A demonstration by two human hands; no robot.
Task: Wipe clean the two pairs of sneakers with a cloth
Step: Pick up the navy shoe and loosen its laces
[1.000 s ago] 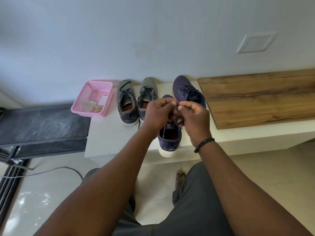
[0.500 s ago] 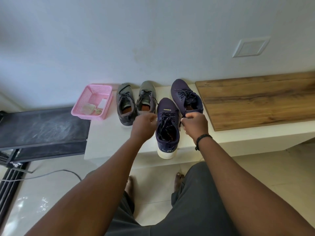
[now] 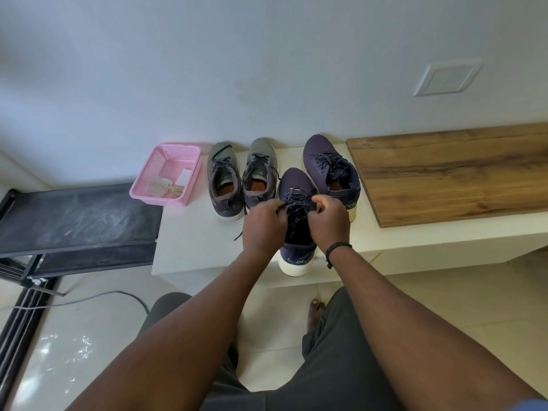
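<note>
From the head camera: both hands are over the near navy sneaker (image 3: pixel 296 247), which sits on the white worktop (image 3: pixel 192 247) with its white heel poking past the front edge. The left hand (image 3: pixel 262 229) has its fingers curled and pinching a lace; the right hand (image 3: pixel 329 222) has its fingers bunched on the laces from the other side. Its partner, the far navy sneaker (image 3: pixel 329 164), stands just behind, the grey pair (image 3: pixel 243 176) beside it to the left. A pink basket (image 3: pixel 166 173) holds what may be a cloth; too small to say.

The knit upper looks soft and light, likely to crumple under pressure, so the firm rubber heel seems the better hold. The laces are thin and slippery.
</note>
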